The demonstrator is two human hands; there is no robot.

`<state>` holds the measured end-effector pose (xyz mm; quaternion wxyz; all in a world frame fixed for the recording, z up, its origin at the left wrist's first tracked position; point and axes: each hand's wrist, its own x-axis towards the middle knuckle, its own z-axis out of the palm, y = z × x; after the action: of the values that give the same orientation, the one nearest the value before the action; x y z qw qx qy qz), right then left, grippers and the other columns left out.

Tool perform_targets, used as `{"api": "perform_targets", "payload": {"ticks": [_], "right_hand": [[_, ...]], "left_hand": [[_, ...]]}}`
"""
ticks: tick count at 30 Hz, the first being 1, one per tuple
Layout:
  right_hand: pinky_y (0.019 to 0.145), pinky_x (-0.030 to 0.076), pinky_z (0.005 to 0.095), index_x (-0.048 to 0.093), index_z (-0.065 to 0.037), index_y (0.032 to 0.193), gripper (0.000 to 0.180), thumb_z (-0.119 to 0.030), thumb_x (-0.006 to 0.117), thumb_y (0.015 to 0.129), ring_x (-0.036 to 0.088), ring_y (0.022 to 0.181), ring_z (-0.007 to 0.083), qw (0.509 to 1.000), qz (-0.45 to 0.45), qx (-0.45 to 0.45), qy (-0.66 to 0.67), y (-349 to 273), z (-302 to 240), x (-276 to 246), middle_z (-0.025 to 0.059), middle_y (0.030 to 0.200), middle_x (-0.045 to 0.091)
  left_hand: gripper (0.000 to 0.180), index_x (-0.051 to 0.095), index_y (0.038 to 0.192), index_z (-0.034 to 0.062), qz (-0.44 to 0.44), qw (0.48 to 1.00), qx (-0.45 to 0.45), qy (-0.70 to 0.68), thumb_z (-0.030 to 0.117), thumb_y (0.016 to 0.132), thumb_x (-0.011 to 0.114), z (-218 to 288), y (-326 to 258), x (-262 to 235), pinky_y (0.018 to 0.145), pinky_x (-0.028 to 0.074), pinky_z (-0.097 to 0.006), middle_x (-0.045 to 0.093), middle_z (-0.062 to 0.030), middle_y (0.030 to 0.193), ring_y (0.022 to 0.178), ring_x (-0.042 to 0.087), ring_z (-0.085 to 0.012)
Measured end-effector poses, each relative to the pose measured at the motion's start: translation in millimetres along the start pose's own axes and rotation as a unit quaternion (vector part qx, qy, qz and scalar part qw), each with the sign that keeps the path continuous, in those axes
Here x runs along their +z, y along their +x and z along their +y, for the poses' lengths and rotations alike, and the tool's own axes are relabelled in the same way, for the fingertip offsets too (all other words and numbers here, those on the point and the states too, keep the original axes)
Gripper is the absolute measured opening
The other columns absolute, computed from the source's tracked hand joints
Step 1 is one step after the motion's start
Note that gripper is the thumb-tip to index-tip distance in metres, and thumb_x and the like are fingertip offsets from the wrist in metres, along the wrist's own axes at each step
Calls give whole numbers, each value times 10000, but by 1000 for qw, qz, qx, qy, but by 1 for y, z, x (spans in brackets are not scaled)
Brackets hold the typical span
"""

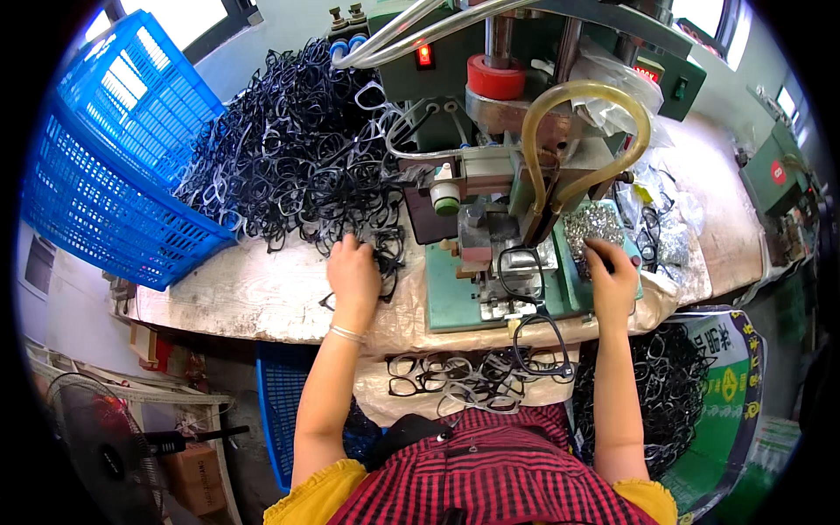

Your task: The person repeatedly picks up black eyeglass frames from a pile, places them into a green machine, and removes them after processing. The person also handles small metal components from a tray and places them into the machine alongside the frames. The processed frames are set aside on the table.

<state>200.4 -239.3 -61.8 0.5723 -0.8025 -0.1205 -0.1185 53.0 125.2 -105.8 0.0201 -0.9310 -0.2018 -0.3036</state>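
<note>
My left hand point(353, 276) is closed at the near edge of a big heap of dark eyeglass frames point(297, 149). Dark frame parts show on both sides of this hand; its fingertips are partly hidden, so what they grip is unclear. My right hand point(612, 278) reaches over a tray of small shiny metal parts point(593, 226), thumb and fingers pinched together; anything in them is too small to name. Between the hands, a dark eyeglass frame point(544, 325) hangs from the metal jig point(512, 284) of a green press point(455, 306).
A blue plastic basket point(114, 184) leans at the left of the heap. A yellowish hose point(643, 114) loops in front of the press. More frames point(472, 376) lie at my lap, and a sack of frames point(665, 394) stands at the right. A fan point(105, 455) is at lower left.
</note>
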Motion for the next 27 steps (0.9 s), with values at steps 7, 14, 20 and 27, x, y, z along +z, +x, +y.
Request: {"api": "perform_targets", "payload": {"ticks": [7, 14, 20, 27], "right_hand": [[865, 482, 350, 722, 3, 973, 131, 29, 673, 854, 646, 914, 254, 966, 106, -126, -200, -36, 14, -68, 106, 941, 704], [872, 491, 322, 715, 8, 986, 154, 27, 670, 839, 656, 920, 219, 986, -57, -152, 48, -3, -85, -12, 98, 963, 708], [842, 490, 255, 577, 16, 1183, 399, -2, 733, 817, 625, 908, 116, 968, -49, -46, 243, -9, -84, 46, 42, 943, 657], [893, 470, 248, 474, 37, 1340, 544, 26, 698, 843, 621, 977, 102, 911, -120, 27, 394, -12, -101, 41, 52, 948, 714]], "left_hand": [[141, 770, 942, 84, 45, 992, -44, -113, 64, 806, 738, -42, -8, -43, 853, 479, -385, 663, -79, 1063, 968, 590, -275], [173, 565, 1079, 47, 125, 796, -148, -573, 183, 1084, 458, -7, 38, -64, 599, 435, -209, 612, 3, 866, 678, 528, -57], [250, 566, 1165, 103, 9, 716, -338, -610, 325, 1074, 494, 39, -5, -54, 514, 303, -180, 445, 59, 766, 599, 372, -21], [374, 457, 1057, 56, 139, 762, 17, -632, 272, 919, 729, 129, 43, -171, 562, 421, -196, 418, -32, 854, 693, 440, -87]]}}
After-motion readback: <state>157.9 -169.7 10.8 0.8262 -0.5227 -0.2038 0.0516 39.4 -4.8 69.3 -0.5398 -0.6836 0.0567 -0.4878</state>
